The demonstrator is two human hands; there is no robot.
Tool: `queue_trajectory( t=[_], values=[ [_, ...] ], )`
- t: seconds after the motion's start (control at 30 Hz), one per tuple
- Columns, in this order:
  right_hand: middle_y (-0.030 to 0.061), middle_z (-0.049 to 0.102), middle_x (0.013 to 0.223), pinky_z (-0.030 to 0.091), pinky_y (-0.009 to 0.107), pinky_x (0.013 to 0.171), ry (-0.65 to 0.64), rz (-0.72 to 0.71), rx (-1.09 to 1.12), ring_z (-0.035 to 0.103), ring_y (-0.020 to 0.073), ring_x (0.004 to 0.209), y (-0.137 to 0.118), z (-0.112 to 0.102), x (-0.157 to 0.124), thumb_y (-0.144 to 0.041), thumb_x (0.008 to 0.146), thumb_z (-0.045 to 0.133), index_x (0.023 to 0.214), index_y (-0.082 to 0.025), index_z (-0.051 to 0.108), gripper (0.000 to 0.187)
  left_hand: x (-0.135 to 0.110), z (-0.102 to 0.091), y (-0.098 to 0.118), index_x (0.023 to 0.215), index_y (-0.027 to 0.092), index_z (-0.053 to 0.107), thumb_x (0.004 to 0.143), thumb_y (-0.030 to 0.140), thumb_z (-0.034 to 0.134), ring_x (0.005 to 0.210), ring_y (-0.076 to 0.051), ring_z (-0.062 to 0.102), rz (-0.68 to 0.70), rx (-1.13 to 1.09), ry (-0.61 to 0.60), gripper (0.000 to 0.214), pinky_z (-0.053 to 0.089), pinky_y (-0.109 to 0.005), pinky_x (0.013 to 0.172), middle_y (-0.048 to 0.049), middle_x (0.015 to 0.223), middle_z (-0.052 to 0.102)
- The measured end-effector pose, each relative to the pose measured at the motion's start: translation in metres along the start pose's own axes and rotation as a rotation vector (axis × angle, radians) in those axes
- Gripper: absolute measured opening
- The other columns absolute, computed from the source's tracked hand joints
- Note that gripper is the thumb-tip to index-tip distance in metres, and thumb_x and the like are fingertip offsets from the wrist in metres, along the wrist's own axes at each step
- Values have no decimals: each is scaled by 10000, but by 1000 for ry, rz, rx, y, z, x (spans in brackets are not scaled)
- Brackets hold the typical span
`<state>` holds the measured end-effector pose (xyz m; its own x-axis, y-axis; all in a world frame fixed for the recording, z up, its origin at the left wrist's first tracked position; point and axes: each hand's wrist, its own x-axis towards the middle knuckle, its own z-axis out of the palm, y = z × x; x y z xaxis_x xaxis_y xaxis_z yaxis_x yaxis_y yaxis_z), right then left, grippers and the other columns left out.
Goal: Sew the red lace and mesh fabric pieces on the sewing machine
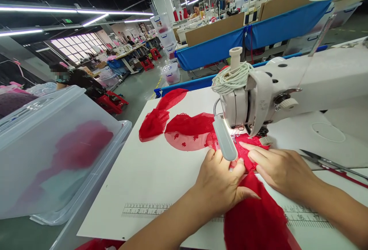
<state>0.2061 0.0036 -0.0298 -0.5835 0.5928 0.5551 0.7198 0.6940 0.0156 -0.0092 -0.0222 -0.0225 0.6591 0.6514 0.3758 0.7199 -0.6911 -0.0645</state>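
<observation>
Red lace fabric [250, 158] lies under the needle area of a white sewing machine [237, 104]. My left hand [221, 183] is closed on its near left edge, fingers bent, partly behind a grey-green plate [225, 138] on the machine. On the right, my right hand [277, 167] rests on the lace with the index finger stretched toward the presser foot, which is partly hidden. Sheer red cloth [255, 215] hangs from the lace toward the table's front edge. To the left, more sheer red pieces [186, 131], one with small flower motifs, spread over the white tabletop [138, 173].
Scissors [333, 163] lie right of my right hand. A printed ruler scale [146, 210] runs along the table front. A translucent plastic bin [57, 154] with red material stands at left. Behind are blue cloth troughs [211, 50], stacked bins [165, 31] and people seated at work.
</observation>
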Motion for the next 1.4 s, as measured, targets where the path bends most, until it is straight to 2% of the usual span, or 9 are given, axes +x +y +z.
queue_trajectory(
  t=[0.1, 0.2, 0.4, 0.6, 0.73, 0.87, 1.1, 1.4],
  values=[
    [50, 750, 827, 293, 283, 432, -46, 13, 24, 548, 124, 463, 0, -1, 0, -66, 844, 388, 771, -209, 570, 243, 1, -1, 0, 1101, 168, 697, 958, 713, 22, 805, -256, 570, -3, 17, 2, 879, 365, -397, 773, -161, 971, 683],
    [75, 770, 960, 304, 277, 427, -59, 9, 32, 554, 119, 474, 2, 0, 0, -82, 854, 390, 777, -202, 584, 241, 3, -2, 0, 1096, 169, 701, 961, 694, -18, 828, -260, 571, 1, 22, 13, 900, 352, -394, 778, -160, 996, 683],
    [72, 767, 892, 280, 285, 419, -69, 6, 26, 544, 131, 460, 6, 4, 1, -101, 856, 394, 795, -206, 579, 221, 4, 1, -2, 1103, 167, 693, 959, 720, 37, 876, -275, 578, -2, 44, -32, 870, 347, -401, 813, -159, 1001, 676],
    [25, 758, 830, 287, 292, 432, 2, -25, 89, 545, 132, 467, 7, 2, 1, -82, 893, 393, 844, -209, 590, 240, 6, 2, 1, 1059, 151, 691, 940, 754, 43, 824, -262, 580, 3, 83, 8, 892, 357, -402, 806, -141, 997, 682],
    [2, 709, 707, 283, 295, 434, 22, -25, 84, 547, 135, 464, 7, 2, 1, -99, 920, 396, 813, -213, 578, 240, 7, 3, 4, 1052, 127, 689, 921, 789, 84, 771, -239, 580, 36, 118, 24, 907, 361, -389, 789, -134, 976, 691],
    [9, 719, 751, 288, 294, 442, 10, -18, 114, 558, 137, 485, 8, 4, -1, -110, 933, 396, 845, -209, 589, 235, 5, 4, 5, 1102, 116, 684, 916, 790, 58, 719, -225, 574, 32, 154, 75, 938, 363, -390, 787, -151, 1003, 705],
    [-16, 605, 605, 238, 293, 429, -10, -12, 111, 463, 129, 432, 10, 5, -1, -132, 952, 381, 774, -213, 551, 259, 1, 5, 6, 1126, 112, 689, 932, 776, 89, 766, -238, 599, 38, 154, 81, 916, 369, -415, 859, -163, 1003, 708],
    [39, 719, 747, 237, 288, 416, -19, -11, 100, 529, 134, 454, 14, 7, -1, -96, 904, 397, 831, -199, 604, 243, 6, 8, 7, 1088, 113, 709, 903, 810, 93, 810, -269, 611, 5, 175, 117, 948, 368, -417, 820, -183, 1044, 709]
  ],
)
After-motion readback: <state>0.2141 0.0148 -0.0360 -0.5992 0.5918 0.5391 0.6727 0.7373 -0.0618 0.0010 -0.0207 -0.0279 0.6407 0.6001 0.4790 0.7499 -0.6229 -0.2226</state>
